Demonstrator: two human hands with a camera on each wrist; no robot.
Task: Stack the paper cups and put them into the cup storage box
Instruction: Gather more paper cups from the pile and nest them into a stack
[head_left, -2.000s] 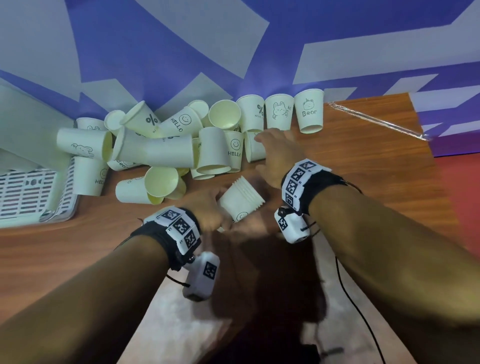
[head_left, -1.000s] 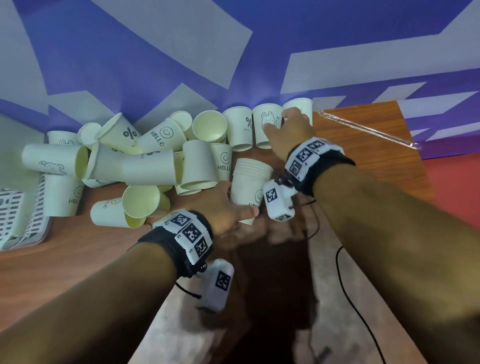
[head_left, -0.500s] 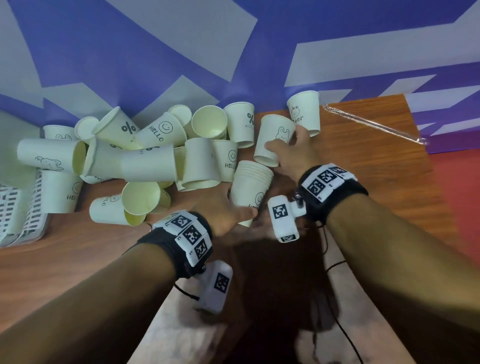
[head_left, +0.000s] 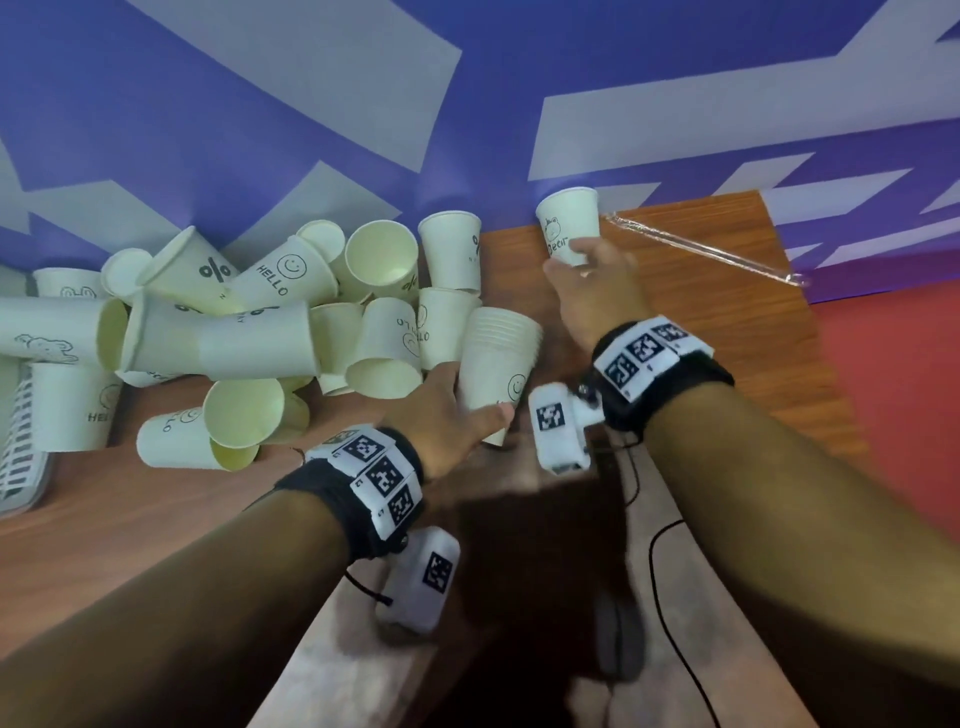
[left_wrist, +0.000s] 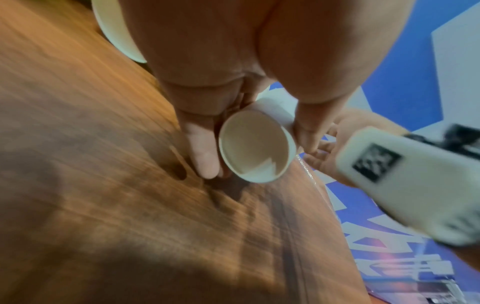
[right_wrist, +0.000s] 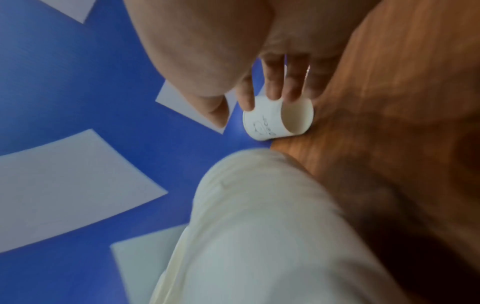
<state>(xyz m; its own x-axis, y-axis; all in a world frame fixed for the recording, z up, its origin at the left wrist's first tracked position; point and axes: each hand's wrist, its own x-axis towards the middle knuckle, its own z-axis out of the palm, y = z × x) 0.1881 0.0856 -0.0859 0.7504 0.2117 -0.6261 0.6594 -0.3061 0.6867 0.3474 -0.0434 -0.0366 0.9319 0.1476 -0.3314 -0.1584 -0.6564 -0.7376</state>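
In the head view my left hand (head_left: 467, 410) grips a tilted stack of nested paper cups (head_left: 498, 358) near its base, thumb in front. The left wrist view shows the stack's bottom (left_wrist: 255, 148) between my fingers (left_wrist: 203, 152) and thumb. My right hand (head_left: 576, 262) reaches to the table's far edge and pinches the lower part of a cup printed "Bear" (head_left: 569, 223). The right wrist view shows the fingertips (right_wrist: 272, 90) on that Bear cup (right_wrist: 270, 123), with the stack (right_wrist: 259, 226) blurred in front. A heap of loose paper cups (head_left: 249, 338) lies at the left.
A white slotted basket (head_left: 21, 457) shows at the left edge of the wooden table (head_left: 701, 322). A clear plastic sleeve (head_left: 701, 249) lies at the far right. A purple and white wall stands right behind the cups. A cable hangs below the table's near edge.
The rabbit cup my right hand carried has left its grip and is gone from the back row. That hand has moved out to the Bear cup and taken hold of it. My left hand stays on the stack.
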